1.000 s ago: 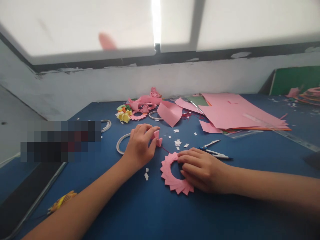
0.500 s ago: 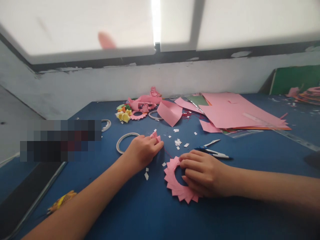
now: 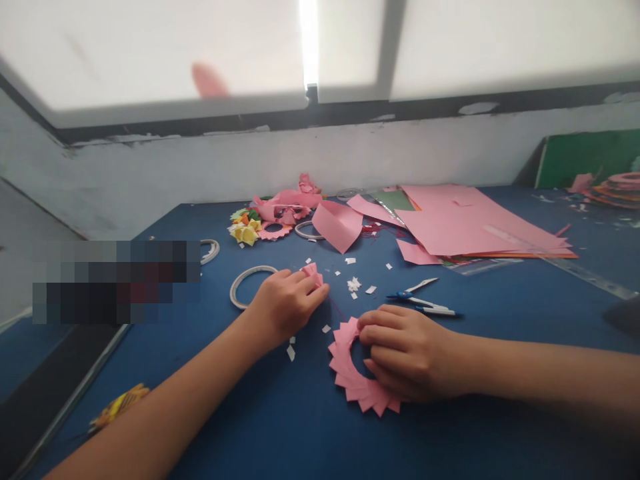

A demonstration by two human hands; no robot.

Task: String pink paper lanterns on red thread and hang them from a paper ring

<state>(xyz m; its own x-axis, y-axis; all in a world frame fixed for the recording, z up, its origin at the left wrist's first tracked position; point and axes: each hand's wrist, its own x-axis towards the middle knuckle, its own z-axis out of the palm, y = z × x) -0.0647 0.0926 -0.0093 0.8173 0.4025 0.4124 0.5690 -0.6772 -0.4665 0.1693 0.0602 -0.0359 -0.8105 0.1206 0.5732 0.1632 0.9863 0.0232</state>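
My left hand (image 3: 290,303) is closed on a small pink folded paper piece (image 3: 313,273), which shows above its fingertips. A thin red thread (image 3: 337,308) runs from near that piece toward a pink pleated paper ring (image 3: 344,360). My right hand (image 3: 407,347) grips the ring's right side, fingers over its inner edge, and covers part of it. Behind my left wrist lies a white tape roll (image 3: 240,287). A blue and white compass (image 3: 425,303) rests just beyond my right hand. Small white paper scraps (image 3: 354,285) lie between and beyond the hands.
Pink paper sheets (image 3: 470,223) and a clear ruler (image 3: 590,272) cover the back right of the blue table (image 3: 280,427). Paper flowers (image 3: 245,230), a curled pink sheet (image 3: 339,225) and more tape rolls stand further back. A yellow item (image 3: 120,405) is at the lower left.
The lower edge of the pink ring has shifted slightly down and right with my right hand. My left hand still holds the small pink piece, almost unmoved.
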